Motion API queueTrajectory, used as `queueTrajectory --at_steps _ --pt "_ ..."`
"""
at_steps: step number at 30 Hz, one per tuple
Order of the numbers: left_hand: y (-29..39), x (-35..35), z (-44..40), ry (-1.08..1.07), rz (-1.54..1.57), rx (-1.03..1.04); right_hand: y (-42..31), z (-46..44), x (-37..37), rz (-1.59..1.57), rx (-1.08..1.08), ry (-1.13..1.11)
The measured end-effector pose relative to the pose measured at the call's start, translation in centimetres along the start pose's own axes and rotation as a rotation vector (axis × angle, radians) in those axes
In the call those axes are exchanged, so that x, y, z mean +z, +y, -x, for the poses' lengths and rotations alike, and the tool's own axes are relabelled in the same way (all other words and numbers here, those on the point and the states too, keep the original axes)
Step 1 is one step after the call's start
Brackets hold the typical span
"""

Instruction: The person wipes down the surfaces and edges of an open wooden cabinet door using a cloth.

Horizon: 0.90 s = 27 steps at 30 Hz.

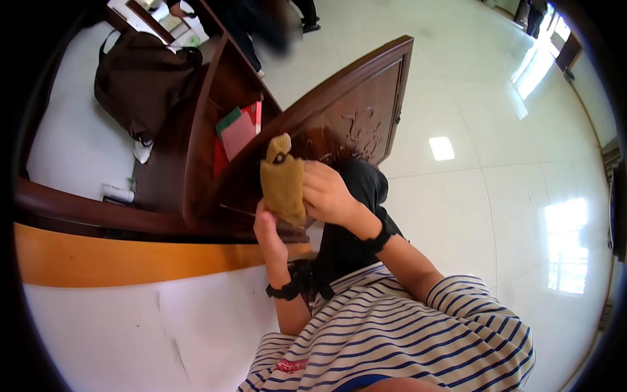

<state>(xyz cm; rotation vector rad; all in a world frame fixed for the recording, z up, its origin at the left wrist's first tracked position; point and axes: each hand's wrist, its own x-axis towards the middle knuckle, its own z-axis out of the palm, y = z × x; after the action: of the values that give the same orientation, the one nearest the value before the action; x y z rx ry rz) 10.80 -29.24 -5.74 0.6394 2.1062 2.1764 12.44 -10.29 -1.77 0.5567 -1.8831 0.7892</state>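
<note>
A small mustard-brown cloth pouch is held up between my hands, in front of the open cabinet door. Its narrowed top has a dark spot or tie, and the upper end flares out. My left hand grips it from below, with the thumb against its lower edge and the other fingers mostly hidden. On the other side, my right hand has its fingers bent against the cloth. Both wrists wear black bands.
The carved wooden door swings out over the tiled floor. Pink, red and green flat items are inside the cabinet. A dark brown backpack and a white cylinder are to the left. Other people stand further back.
</note>
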Motion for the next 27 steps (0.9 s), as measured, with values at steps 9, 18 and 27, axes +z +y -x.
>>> queueTrajectory --at_steps 9,18,27 --pt "0.5 3.8 -1.1 -0.125 0.331 -0.247 -1.4 0.2 -2.3 0.069 -0.123 -0.025" --pt "1.3 3.1 -3.0 -0.089 0.270 -0.381 0.0 1.9 -4.2 0.212 -0.024 0.154" --pt "3.0 3.9 -3.0 0.274 0.164 0.125 0.9 2.1 -4.9 0.238 0.172 0.165"
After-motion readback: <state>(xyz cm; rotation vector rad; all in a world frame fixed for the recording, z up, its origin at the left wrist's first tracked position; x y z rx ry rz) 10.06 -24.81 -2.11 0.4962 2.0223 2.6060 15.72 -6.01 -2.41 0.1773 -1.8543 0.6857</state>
